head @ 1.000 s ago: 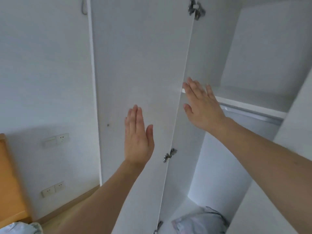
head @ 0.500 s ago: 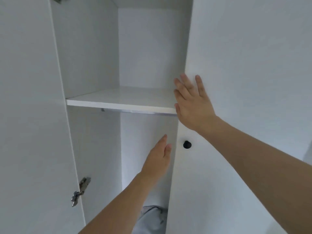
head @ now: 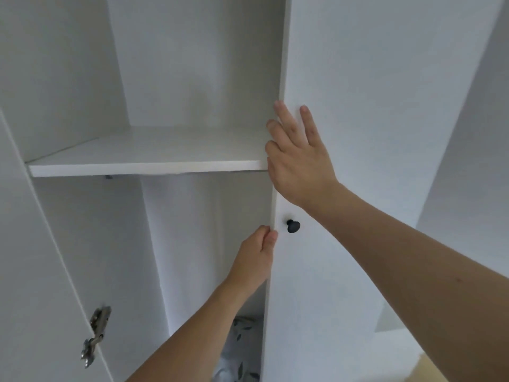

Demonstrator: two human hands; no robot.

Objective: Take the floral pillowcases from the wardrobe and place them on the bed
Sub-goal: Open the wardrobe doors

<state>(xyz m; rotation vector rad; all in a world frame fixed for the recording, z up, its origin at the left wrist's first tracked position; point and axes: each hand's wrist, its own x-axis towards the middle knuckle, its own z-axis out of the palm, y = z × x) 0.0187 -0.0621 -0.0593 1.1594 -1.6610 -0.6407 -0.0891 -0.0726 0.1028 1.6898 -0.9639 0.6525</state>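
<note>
A white wardrobe stands in front of me with its left door swung open. My right hand lies flat, fingers spread, on the front of the right door near its edge. My left hand curls its fingers around that door's edge, just below and left of a black knob. Low in the wardrobe, behind my left forearm, a patch of pale fabric with dark leaf prints, the floral pillowcases, shows between my arm and the door.
A bare white shelf crosses the wardrobe at the height of my right hand. A metal hinge sits on the open left door. A strip of wooden floor shows at the lower right.
My left hand has risen from inside the wardrobe to the right door's edge and curled around it. My right hand stays flat on that door. The view has come closer.
</note>
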